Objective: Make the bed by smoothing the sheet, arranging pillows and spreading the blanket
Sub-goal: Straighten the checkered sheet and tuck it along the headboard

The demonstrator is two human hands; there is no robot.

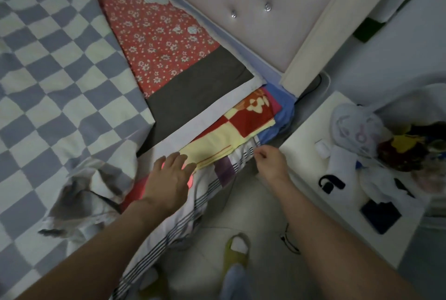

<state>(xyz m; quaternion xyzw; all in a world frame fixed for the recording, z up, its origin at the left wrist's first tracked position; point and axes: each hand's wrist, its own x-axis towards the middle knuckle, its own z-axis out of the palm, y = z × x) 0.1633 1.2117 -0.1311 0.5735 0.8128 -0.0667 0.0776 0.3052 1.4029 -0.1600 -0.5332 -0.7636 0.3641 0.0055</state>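
Closest in, a green slipper [237, 250] and a thin cable [288, 239] are seen on the tiled floor, between the two forearms. Right of the right hand [271, 162] a white bedside surface [301, 162] is crowded: a black band-like object [331, 183], a dark flat item [381, 212], a small white piece [322, 149] and a pale soft toy [352, 145], with a dark jumble of stuff behind it that can't be made out.

The left hand [170, 179] is laid flat with fingers spread, pressed on the bed's edge where a yellow-and-red cloth [231, 135] meets the striped sheet [193, 200]. No grip there, just a wide open palm. The right hand's grip is narrow: the striped sheet's edge is pinched between thumb and fingers at the mattress side, just right of the left hand.

Left of the left hand a crumpled grey-white bundle [79, 198] is heaped on the blue-and-white checkered blanket [53, 70], which is spread over most of the bed and looks rumpled near the hand. Beyond the hands, layers are stacked: a white strip, a dark brown panel [198, 92], then red floral fabric [154, 34], with blue cloth [280, 111] poking out at the corner. Farthest back, a tufted pink headboard [253, 5] is seen.

No readable writing is spotted anywhere.
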